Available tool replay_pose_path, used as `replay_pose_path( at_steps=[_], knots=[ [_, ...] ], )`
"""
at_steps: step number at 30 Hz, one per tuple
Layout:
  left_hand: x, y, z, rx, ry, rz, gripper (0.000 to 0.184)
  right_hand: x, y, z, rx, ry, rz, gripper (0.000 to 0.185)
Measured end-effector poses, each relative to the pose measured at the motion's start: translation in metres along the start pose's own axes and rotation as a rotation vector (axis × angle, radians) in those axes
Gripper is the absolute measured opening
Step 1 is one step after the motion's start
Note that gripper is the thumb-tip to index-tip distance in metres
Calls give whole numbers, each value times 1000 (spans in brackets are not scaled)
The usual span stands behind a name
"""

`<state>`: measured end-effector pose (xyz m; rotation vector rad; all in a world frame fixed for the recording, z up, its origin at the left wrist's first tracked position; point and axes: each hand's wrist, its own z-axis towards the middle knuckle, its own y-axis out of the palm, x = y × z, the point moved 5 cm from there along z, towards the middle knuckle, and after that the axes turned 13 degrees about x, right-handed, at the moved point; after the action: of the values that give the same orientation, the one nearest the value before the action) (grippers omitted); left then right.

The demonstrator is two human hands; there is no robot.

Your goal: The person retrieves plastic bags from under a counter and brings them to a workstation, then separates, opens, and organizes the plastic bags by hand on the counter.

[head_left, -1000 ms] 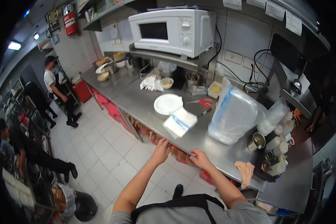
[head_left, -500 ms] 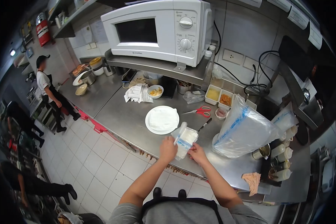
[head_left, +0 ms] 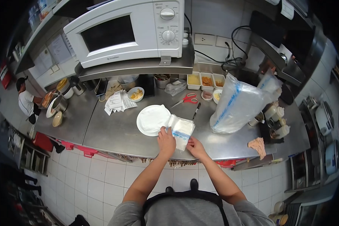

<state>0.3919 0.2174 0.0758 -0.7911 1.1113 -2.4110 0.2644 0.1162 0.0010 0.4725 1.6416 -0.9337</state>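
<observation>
A small clear plastic packet (head_left: pixel 182 132) with a blue printed band and white flat contents lies on the steel counter. My left hand (head_left: pixel 166 143) is closed at its left edge, near a clear flap that reaches toward the plate. At the packet's lower right corner, my right hand (head_left: pixel 196 147) pinches the plastic between thumb and fingers. Just left of the packet is a white plate (head_left: pixel 140 126), with a white sheet-like piece (head_left: pixel 154 116) on it. What the white material is, I cannot make out.
Red-handled scissors (head_left: pixel 190 98) and a black marker (head_left: pixel 196 110) lie behind the packet. A large clear bag (head_left: pixel 233 107) stands to the right, near an orange cloth (head_left: pixel 257 146). Food tubs (head_left: pixel 193 81), a bowl (head_left: pixel 136 94) and papers (head_left: pixel 118 101) sit below the microwave (head_left: pixel 126 34). A person (head_left: pixel 25 98) stands far left.
The packet's raised clear flap has come down to the left, toward the plate. Both hands remain at the packet. My view has turned, so the microwave and counter appear farther left.
</observation>
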Motion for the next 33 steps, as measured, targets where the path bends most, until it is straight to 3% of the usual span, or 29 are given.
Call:
replay_pose_path(
  at_steps=[3, 6, 12, 18, 21, 24, 27, 30, 33],
  knots=[
    [-7, 4, 1, -55, -153, -165, 48, -3, 4, -14, 70, 18, 23, 63],
    [-2, 5, 2, 16, -98, -249, 44, -4, 7, -22, 91, -5, 50, 65],
    [1, 27, 11, -136, 7, 24, 41, -9, 9, -31, 163, -120, -54, 68],
    [-9, 43, 15, -252, -111, 13, 31, -24, 13, -43, 210, -182, -205, 68],
    [1, 31, 7, -253, 2, -58, 36, -17, 12, -44, 206, -186, -196, 70],
    [9, 25, -6, -77, 229, -143, 37, -12, 12, -45, 198, -169, -160, 72],
    [8, 19, -14, 134, 238, -72, 35, -11, 14, -44, 195, -175, -146, 73],
    [0, 18, -11, 123, 106, 28, 25, -11, 12, -46, 192, -193, -136, 73],
    [-3, 11, -2, -132, -6, -102, 27, 0, 17, -43, 197, -233, -122, 71]
  ],
)
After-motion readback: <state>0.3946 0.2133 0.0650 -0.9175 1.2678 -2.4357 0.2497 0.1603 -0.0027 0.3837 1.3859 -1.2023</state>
